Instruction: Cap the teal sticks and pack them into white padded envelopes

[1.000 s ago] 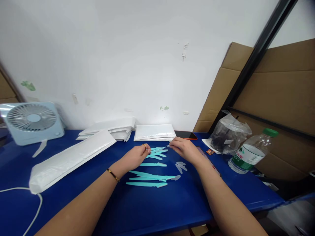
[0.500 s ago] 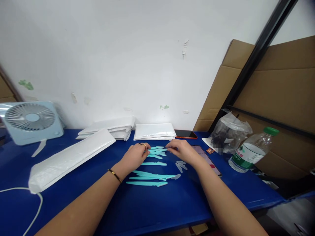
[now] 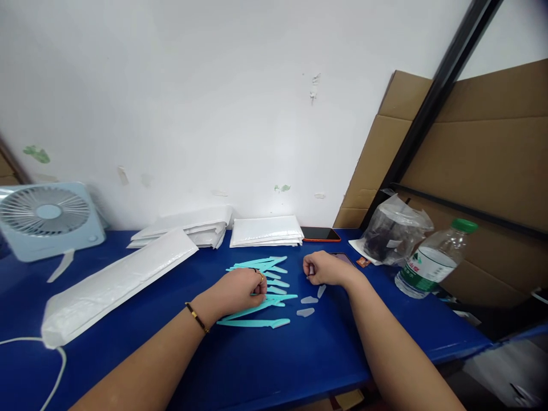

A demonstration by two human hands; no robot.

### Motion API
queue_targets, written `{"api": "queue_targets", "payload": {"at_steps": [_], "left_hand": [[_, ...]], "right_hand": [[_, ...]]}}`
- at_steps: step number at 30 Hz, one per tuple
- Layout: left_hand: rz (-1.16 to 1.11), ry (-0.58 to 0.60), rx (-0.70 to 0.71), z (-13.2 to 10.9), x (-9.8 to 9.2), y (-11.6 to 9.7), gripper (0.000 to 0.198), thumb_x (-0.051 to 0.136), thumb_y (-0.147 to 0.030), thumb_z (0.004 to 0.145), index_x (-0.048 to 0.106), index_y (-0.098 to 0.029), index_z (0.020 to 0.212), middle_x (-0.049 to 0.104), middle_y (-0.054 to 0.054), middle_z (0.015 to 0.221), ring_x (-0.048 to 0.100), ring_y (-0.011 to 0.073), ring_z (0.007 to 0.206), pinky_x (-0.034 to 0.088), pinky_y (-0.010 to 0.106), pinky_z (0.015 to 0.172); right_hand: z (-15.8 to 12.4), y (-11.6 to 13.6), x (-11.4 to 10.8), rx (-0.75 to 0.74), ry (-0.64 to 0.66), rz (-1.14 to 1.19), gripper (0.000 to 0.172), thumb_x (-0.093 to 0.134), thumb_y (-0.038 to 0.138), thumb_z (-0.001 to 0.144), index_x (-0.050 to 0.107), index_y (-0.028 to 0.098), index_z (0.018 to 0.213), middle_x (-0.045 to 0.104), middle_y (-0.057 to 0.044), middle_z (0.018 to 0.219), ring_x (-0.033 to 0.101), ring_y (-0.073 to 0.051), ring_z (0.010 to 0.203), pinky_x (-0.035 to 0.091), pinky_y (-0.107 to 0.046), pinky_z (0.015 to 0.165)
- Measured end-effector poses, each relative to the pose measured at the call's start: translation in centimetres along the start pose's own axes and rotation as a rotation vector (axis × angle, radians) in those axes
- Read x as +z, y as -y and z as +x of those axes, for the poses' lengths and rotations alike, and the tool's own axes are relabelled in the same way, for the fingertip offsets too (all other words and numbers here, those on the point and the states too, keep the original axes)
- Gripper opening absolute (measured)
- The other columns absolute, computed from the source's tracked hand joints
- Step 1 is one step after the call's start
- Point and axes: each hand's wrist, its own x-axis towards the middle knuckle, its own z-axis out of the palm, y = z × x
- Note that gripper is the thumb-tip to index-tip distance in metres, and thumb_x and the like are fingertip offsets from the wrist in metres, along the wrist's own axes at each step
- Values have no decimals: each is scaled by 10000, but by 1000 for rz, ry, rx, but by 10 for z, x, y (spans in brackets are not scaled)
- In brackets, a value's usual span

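Observation:
Several turquoise razor-like sticks [image 3: 253, 323] lie roughly side by side on the blue table [image 3: 265, 365]. My left hand [image 3: 244, 290] is over the middle of them, its fingers curled together; what they hold, if anything, is hidden. To the right of the sticks, my right hand [image 3: 324, 268] has its fingers pinched, and a small piece between them is too hidden to identify. Below it lie a few translucent caps [image 3: 305, 312], loose on the table.
White padded envelopes [image 3: 266, 232] are stacked by the wall, and a long one [image 3: 115, 285] lies at the left beside a fan [image 3: 49, 220]. Behind my right hand is an orange-edged phone [image 3: 321, 234]. A water bottle [image 3: 432, 264] and a bagged cup [image 3: 391, 231] stand at the right.
My left hand has moved nearer over the middle sticks, and my right hand has drawn away to the right and closed. Sticks and caps have shifted; the cap at a lower stick's tip now lies apart.

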Motion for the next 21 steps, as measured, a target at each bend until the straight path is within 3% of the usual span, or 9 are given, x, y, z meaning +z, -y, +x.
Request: {"api": "queue_targets", "payload": {"at_steps": [4, 8, 11, 21], "left_hand": [[-101, -63, -24, 1, -2, 3, 263, 339, -361, 855, 530, -192, 790, 576, 21, 747, 488, 140, 635, 345, 242, 570], [-253, -183, -92, 3, -1, 11, 327, 239, -429, 890, 445, -196, 791, 521, 3, 759, 454, 131, 634, 374, 256, 618], [-323, -215, -121, 6, 0, 15, 356, 233, -464, 884, 440, -199, 768, 502, -11, 725, 454, 134, 646, 384, 262, 645], [-416, -217, -148, 8, -2, 19, 377, 257, -480, 868, 481, -192, 774, 546, 1, 774, 511, 144, 732, 412, 264, 722]], "right_hand": [[3, 2, -1, -40, -109, 111, 178, 575, 107, 611, 641, 166, 765, 633, -9, 649, 568, -116, 553, 405, -195, 489], [1, 16, -8, -156, -228, 543, 133, 566, 236, 745, 587, 144, 839, 656, -36, 658, 626, -140, 611, 493, -251, 605], [-3, 26, -10, -269, -268, 752, 161, 623, 269, 742, 589, 148, 842, 679, -56, 710, 660, -171, 712, 516, -288, 679], [-1, 23, -3, -391, -312, 819, 127, 687, 237, 690, 644, 152, 774, 650, -52, 803, 661, -188, 772, 533, -332, 748]]}}
